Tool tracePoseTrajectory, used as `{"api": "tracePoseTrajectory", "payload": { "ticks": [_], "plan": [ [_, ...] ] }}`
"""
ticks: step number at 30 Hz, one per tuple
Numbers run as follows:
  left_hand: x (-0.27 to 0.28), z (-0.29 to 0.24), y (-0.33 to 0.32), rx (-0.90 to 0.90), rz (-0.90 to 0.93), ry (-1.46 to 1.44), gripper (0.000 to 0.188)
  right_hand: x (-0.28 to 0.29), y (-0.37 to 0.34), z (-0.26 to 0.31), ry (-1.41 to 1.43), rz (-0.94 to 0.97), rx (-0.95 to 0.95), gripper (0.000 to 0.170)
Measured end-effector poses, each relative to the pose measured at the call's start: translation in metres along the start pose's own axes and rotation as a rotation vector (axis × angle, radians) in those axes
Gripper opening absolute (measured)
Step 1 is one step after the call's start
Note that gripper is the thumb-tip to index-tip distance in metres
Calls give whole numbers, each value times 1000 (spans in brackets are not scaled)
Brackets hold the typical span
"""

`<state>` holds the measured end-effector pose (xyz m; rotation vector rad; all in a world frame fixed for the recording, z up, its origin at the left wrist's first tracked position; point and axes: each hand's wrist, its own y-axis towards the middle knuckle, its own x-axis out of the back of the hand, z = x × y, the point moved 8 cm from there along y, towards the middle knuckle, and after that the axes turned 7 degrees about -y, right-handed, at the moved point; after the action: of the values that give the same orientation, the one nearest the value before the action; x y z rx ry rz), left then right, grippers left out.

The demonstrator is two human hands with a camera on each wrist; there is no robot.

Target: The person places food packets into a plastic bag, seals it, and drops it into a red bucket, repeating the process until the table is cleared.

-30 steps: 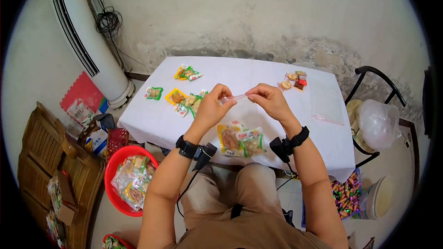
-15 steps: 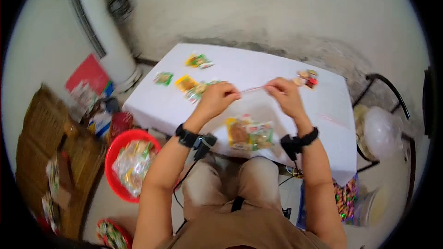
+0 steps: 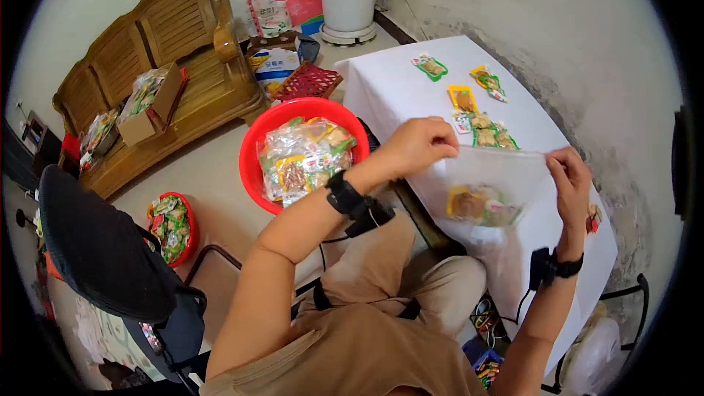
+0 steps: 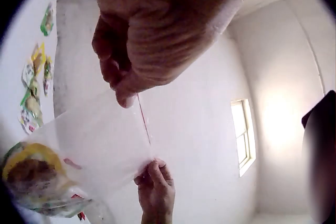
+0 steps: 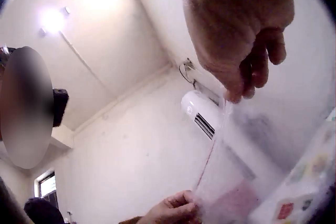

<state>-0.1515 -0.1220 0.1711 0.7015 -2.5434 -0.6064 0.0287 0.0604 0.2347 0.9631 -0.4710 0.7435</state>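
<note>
A clear plastic zip bag (image 3: 488,170) hangs between my two hands over the near side of the table, with a red line along its top edge. My left hand (image 3: 419,148) pinches one top corner, and my right hand (image 3: 570,180) pinches the other. At the bottom of the bag lie sealed snack packets (image 3: 473,205), one with a yellow border. The left wrist view shows the top edge stretched straight between the left fingertips and the right hand (image 4: 157,187). In the right wrist view, the thumb and a finger hold the film.
Several snack packets (image 3: 480,132) lie on the white-clothed table (image 3: 389,84), beyond the bag. Left of the table stands a red basin (image 3: 253,136) of filled bags. A smaller red tub (image 3: 193,231), a black chair (image 3: 95,242) and a wooden bench (image 3: 176,37) are farther left.
The head view has swung to the left, bringing the bench, chair and basin further into view. My hands have moved apart, and the bag's top edge is now stretched between them.
</note>
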Motion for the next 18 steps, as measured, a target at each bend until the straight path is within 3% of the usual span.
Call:
{"api": "tracePoseTrajectory", "payload": {
  "ticks": [2,4,6,8,10,12,14,16,18],
  "plan": [
    [34,13,-7,-17,-44,21,8,-49,25,-7,218,144,-90,11],
    [73,41,-18,291,-118,24,8,-101,51,-14,284,262,-217,13],
    [118,58,-25,280,-229,66,8,-154,80,0,518,307,-228,15],
    [172,70,-30,230,-315,211,10,-189,110,29,481,297,-200,15],
    [214,55,-43,199,-453,206,11,-216,136,61,502,259,-48,14],
    [237,9,-66,-10,-551,576,11,-249,146,83,560,197,52,13],
    [250,5,-99,32,-556,642,12,-288,134,101,671,175,115,11],
    [259,24,-143,15,-577,835,13,-344,106,104,642,209,54,12],
    [263,63,-198,162,-539,963,13,-422,65,93,615,303,13,12]
  ]
}}
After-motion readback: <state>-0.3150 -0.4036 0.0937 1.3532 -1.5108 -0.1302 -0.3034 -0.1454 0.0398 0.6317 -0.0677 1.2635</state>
